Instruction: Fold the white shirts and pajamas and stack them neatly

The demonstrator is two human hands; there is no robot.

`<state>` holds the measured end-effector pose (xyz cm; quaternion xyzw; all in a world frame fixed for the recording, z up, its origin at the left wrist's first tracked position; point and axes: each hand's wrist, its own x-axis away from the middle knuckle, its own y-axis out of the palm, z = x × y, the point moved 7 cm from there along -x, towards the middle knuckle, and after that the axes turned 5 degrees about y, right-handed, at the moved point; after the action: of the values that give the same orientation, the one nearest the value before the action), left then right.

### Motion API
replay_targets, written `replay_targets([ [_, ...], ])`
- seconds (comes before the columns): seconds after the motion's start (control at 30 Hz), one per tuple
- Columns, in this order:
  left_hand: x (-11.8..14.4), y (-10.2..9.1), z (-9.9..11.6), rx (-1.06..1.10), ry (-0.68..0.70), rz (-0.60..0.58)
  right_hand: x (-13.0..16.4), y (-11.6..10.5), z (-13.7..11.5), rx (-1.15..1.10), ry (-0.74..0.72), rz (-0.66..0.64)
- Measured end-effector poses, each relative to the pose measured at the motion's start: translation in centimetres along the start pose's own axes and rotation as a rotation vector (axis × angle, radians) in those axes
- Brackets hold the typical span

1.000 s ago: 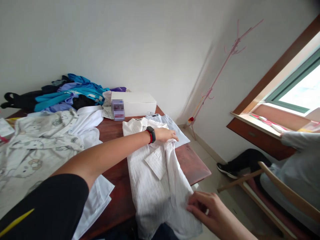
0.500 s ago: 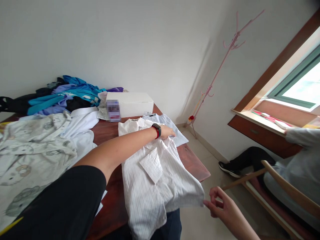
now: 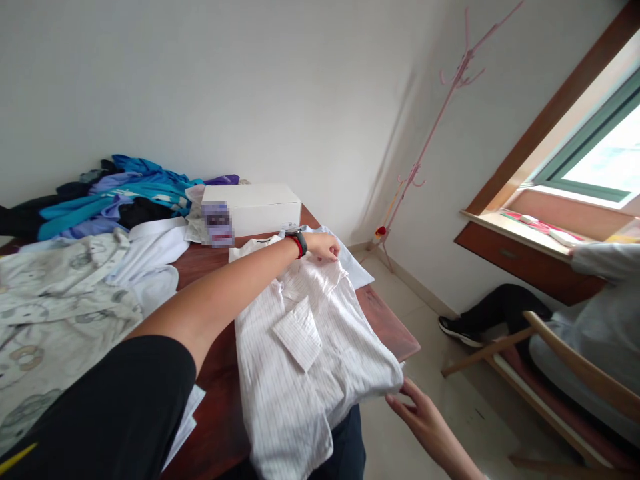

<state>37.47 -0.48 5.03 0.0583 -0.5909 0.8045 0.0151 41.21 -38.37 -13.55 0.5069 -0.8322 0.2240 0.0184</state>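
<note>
A white striped shirt [image 3: 305, 347] is spread across the right end of the desk [image 3: 390, 330], its hem hanging over the near edge. Its collar end is gripped in the closed left hand [image 3: 324, 247]. The lower right corner is touched by the right hand [image 3: 417, 413], fingers loose and released.

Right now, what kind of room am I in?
Probably a room in a home, used for sorting laundry. A wooden table holds a striped white shirt and a pile of clothes, a pink coat stand stands in the corner, and there is a window.
</note>
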Motion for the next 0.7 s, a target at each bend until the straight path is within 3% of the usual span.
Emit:
replay_targets([
  [0.07, 0.0, -0.5, -0.6, 0.022, -0.014, 0.024, 0.5, 0.7, -1.1, -0.027, -0.042, -0.095],
  [0.17, -0.1, -0.4, -1.0, 0.007, -0.036, 0.104, 1.7, 0.4, -1.2, -0.08, 0.012, -0.151],
  [0.33, -0.5, 2.7, 0.4, -0.055, -0.082, 0.217, 3.9, -1.3, 0.6, -0.283, 0.15, -0.016],
  [0.47, 0.6, 4.2, 1.7, -0.059, -0.13, 0.288, 4.5, -0.8, 1.5, -0.34, 0.227, 0.025],
  [0.57, 3.8, 3.1, 1.4, -0.034, -0.133, 0.322, 4.1, -1.6, 1.2, -0.167, 0.186, 0.161],
  [0.63, 7.2, 1.9, 1.0, -0.017, -0.1, 0.318, 4.2, -2.4, 0.4, -0.004, 0.09, 0.306],
  [0.7, 11.2, 1.2, 0.8, 0.008, -0.045, 0.269, 4.6, -1.8, -0.5, 0.1, 0.012, 0.361],
])
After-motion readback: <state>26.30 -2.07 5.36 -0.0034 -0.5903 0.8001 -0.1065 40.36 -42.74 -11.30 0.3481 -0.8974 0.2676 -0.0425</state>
